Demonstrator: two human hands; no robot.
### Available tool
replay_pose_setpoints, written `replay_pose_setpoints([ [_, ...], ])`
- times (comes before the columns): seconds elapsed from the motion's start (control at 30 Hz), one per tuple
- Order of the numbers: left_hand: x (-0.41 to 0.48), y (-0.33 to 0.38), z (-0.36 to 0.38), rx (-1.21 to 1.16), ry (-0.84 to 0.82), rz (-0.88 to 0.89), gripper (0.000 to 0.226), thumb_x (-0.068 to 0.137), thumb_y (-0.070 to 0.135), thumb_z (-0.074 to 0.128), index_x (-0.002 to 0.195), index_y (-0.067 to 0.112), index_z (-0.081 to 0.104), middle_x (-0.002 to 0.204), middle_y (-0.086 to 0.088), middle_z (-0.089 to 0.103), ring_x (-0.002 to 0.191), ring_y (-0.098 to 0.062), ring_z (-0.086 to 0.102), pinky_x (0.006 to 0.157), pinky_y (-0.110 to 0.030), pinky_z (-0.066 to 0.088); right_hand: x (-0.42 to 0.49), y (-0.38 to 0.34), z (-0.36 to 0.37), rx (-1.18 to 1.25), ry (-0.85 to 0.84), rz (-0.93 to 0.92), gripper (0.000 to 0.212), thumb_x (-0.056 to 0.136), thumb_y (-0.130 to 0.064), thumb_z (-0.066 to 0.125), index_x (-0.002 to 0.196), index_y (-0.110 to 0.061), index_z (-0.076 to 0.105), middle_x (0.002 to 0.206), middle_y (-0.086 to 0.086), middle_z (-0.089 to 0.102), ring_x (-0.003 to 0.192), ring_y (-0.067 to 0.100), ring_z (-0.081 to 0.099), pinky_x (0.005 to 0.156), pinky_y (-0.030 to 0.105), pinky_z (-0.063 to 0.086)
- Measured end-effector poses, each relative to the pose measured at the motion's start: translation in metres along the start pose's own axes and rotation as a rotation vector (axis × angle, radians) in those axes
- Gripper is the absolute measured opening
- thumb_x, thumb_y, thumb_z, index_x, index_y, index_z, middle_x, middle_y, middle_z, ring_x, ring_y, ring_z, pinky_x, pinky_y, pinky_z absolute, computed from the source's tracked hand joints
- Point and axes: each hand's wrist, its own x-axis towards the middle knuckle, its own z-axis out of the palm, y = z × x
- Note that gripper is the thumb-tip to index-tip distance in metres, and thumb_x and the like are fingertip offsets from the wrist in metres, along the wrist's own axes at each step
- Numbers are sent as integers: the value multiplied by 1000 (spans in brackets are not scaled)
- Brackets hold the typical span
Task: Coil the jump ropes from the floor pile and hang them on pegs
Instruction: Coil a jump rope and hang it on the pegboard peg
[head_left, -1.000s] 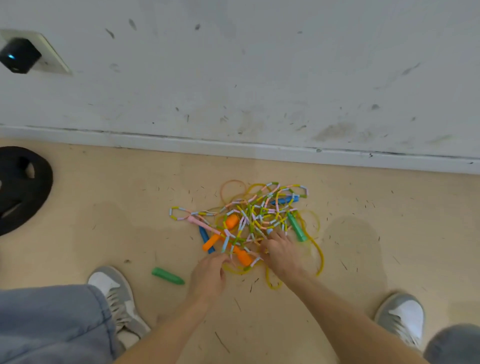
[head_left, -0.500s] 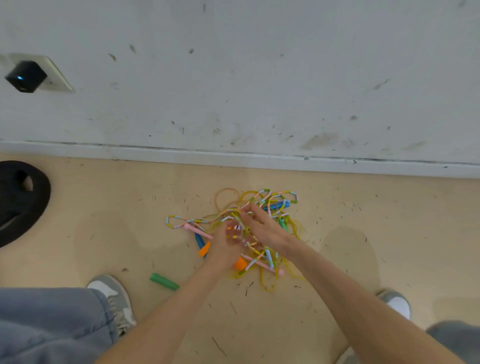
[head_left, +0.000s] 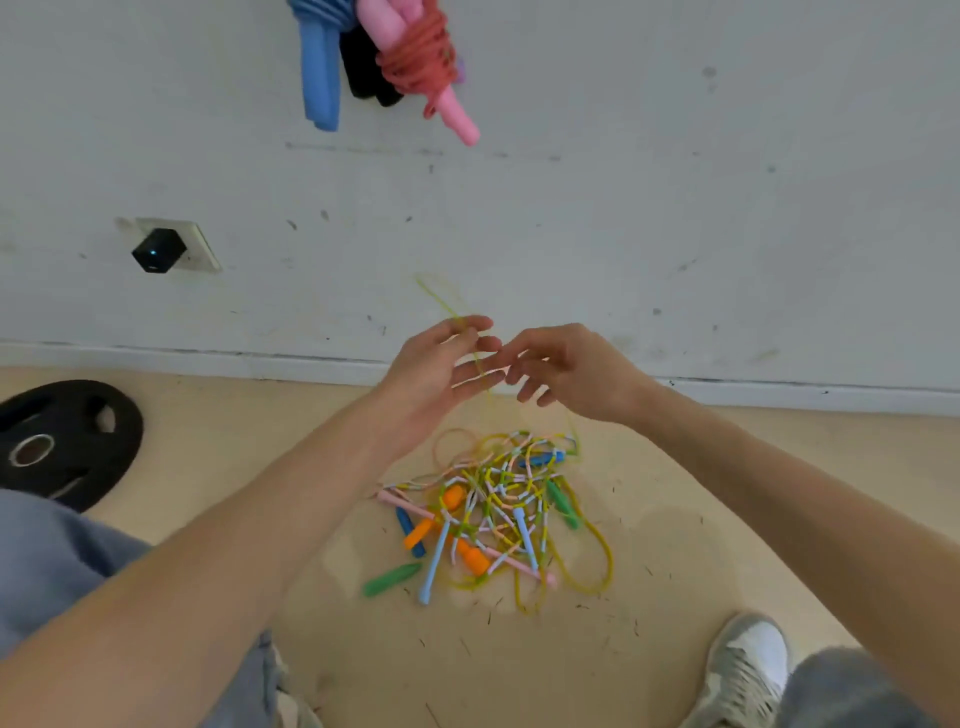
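raised off the pile (head_left: 493, 509) since a moment ago — left hand (head_left: 436, 369) pinching yellow rope (head_left: 441, 300), right hand (head_left: 571, 374) curled, grip unclear; pile below the fingers. draw slowly, teasing snags free.

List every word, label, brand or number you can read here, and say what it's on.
None can be read.
Weight plate: any marks around its hub are too blurred to read.
Black plug: a small light, no text.
Shoe, jump rope pile, yellow rope in the left hand: no print shows.
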Motion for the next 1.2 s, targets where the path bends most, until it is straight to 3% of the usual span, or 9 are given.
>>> replay_pose_setpoints([
  [0.2, -32, 31, -4, 449, -39, 121, 14, 101, 16, 63, 112, 20, 70, 74, 0, 57, 56, -16, 52, 52, -24, 40, -30, -29, -37, -145, 211, -171, 41, 105, -7, 45, 141, -25, 42, 96, -5, 72, 52, 11, 56, 59, 24, 46],
  [0.4, -49, 7, 24, 635, -362, 177, 29, 98, 17, 69, 127, 14, 68, 123, -5, 73, 108, -10, 67, 88, -22, 52, -43, -52, -34, 667, 2, -53, 30, 109, -7, 46, 136, -6, 58, 110, 8, 70, 90, 26, 69, 75, 32, 48],
  [0.5, -51, 3, 31, 723, -394, 288, 19, 105, 7, 53, 103, 6, 72, 98, -8, 76, 100, -11, 69, 101, -26, 49, -36, -52, -37, 678, 69, -90, 32, 106, 0, 45, 136, -6, 57, 110, 12, 69, 95, 29, 73, 78, 32, 54],
  [0.63, -46, 23, 25, 390, -252, 235, 24, 110, 13, 45, 102, 7, 66, 85, -6, 75, 88, -26, 76, 84, -39, 63, -27, -27, -37, 430, 467, 110, 30, 107, -18, 47, 135, -20, 55, 110, 2, 64, 99, 24, 73, 80, 33, 55],
  [0.77, -38, 48, 22, 80, -218, 179, 23, 110, 13, 43, 107, 6, 65, 87, -5, 75, 87, -28, 78, 73, -36, 63, -41, -7, 8, 605, -32, 139, 44, 99, -34, 34, 127, -25, 67, 133, -5, 68, 136, 17, 55, 112, 35, 38],
  [0.87, -27, 62, 18, 75, -137, 237, 24, 111, 14, 42, 107, 5, 64, 87, -6, 76, 89, -30, 78, 74, -35, 62, -51, -15, 36, 827, -379, 147, 67, 98, -63, 29, 136, -22, 67, 131, 10, 71, 133, 24, 59, 116, 43, 31],
  [0.93, -17, 68, 12, 78, 1, 303, 25, 112, 14, 41, 106, 4, 63, 84, -5, 76, 86, -30, 78, 73, -33, 62, -54, -20, 42, 828, -420, 176, 66, 99, -68, 39, 132, -18, 67, 113, 16, 74, 118, 31, 67, 110, 48, 41],
  [1.07, 6, 82, -14, -111, 317, 297, 25, 112, 15, 41, 114, 1, 61, 96, -10, 77, 80, -26, 79, 68, -34, 63, -63, -14, 45, 280, -538, 51, 24, 110, -21, 50, 121, -8, 66, 97, 15, 74, 96, 19, 68, 101, 51, 49],
  [1.2, 17, 70, -29, -43, 140, -69, 43, 104, 47, 54, 110, 5, 55, 131, -17, 67, 99, -30, 75, 96, -45, 58, -59, -17, 25, 407, -396, 59, 23, 111, -13, 45, 113, 1, 63, 99, 18, 74, 98, 26, 72, 99, 55, 55],
])
